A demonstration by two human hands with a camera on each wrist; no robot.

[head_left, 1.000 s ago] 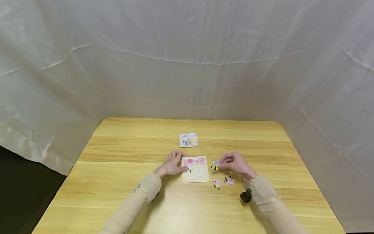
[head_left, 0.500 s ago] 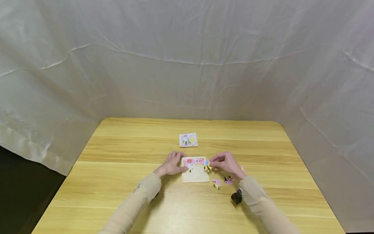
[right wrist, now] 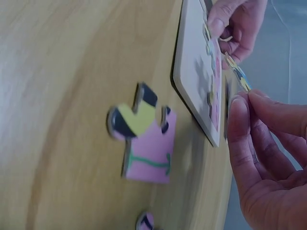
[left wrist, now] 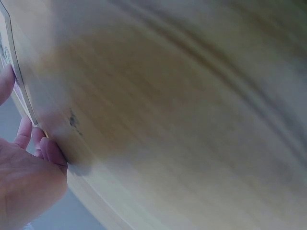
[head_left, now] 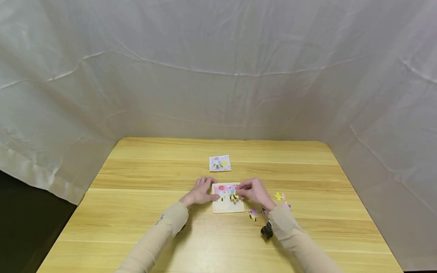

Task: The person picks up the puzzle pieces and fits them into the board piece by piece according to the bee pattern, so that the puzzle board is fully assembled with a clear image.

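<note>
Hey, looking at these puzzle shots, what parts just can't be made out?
- Left wrist view: the table is a motion-blurred smear, and the left hand is cut off by the frame's edge.
- Head view: the picture on the puzzle board is too small to read, partly covered by the right hand.
- Right wrist view: the held puzzle piece shows edge-on, so its print is hidden.

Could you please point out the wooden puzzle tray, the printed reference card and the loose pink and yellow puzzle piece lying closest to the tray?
wooden puzzle tray (head_left: 227, 207), head view, bare lower part.
printed reference card (head_left: 220, 163), head view, centre.
loose pink and yellow puzzle piece (right wrist: 146, 155), right wrist view, pink body.
</note>
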